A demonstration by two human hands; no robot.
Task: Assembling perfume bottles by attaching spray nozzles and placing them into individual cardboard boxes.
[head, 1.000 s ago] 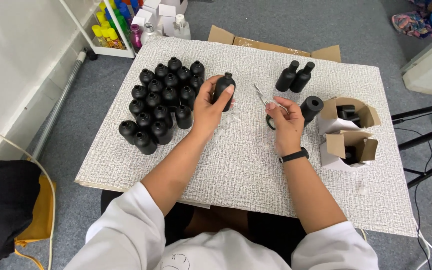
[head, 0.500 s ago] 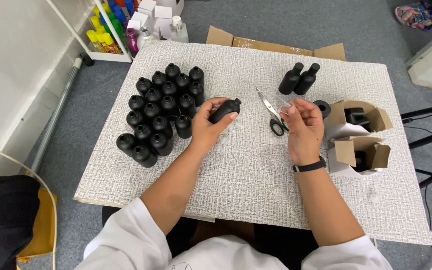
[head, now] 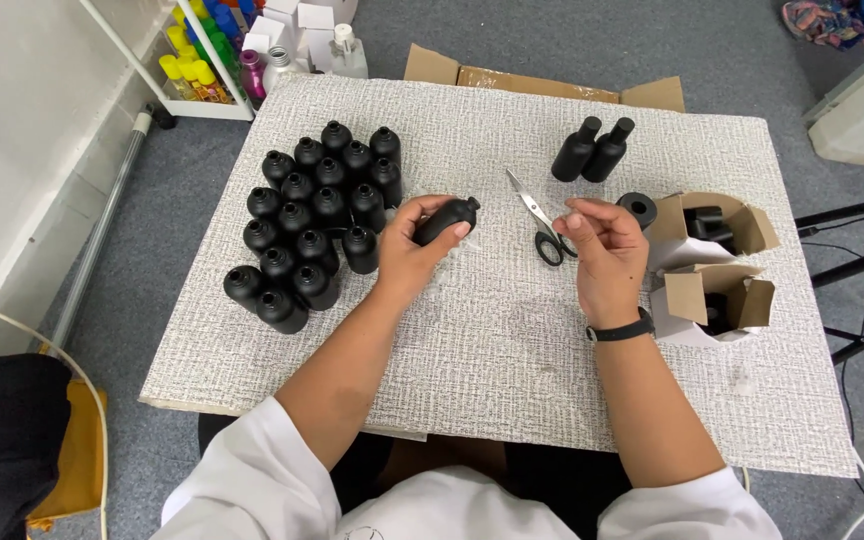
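My left hand grips a small black bottle lying on its side just above the table, with a scrap of clear film hanging under it. My right hand hovers to the right, fingertips pinched together; whether they hold anything small is too fine to see. Black-handled scissors lie on the table between the two hands, close to my right fingers. A cluster of several upright black bottles stands to the left of my left hand.
Two more black bottles stand at the back right, with a black cap near them. Two open small cardboard boxes sit at the right edge of the white textured table. A flattened carton lies behind.
My right hand laid the scissors down on the table and drew back with pinched fingers. My left hand lowered the bottle and tipped it sideways.
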